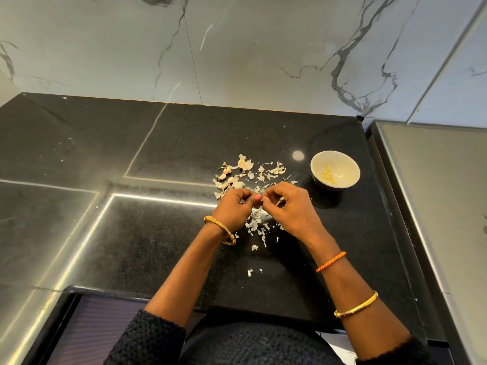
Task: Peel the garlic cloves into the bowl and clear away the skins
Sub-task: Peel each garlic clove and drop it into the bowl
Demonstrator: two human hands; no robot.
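My left hand (pixel 233 206) and my right hand (pixel 290 206) meet over the black counter, fingers curled, pinching a garlic clove (pixel 261 200) between their fingertips; the clove is mostly hidden. Unpeeled garlic cloves (pixel 226 177) lie just beyond my left hand among papery skins (pixel 263 171). More skin flakes (pixel 257 227) are scattered under and behind my hands. A small cream bowl (pixel 345 162) with a dark outside stands to the right, holding a few peeled cloves (pixel 328 176).
The black stone counter (pixel 158 233) runs to a marble wall (pixel 237 48) at the back. A raised grey ledge (pixel 434 193) borders the right side. The counter's front edge lies close to my body.
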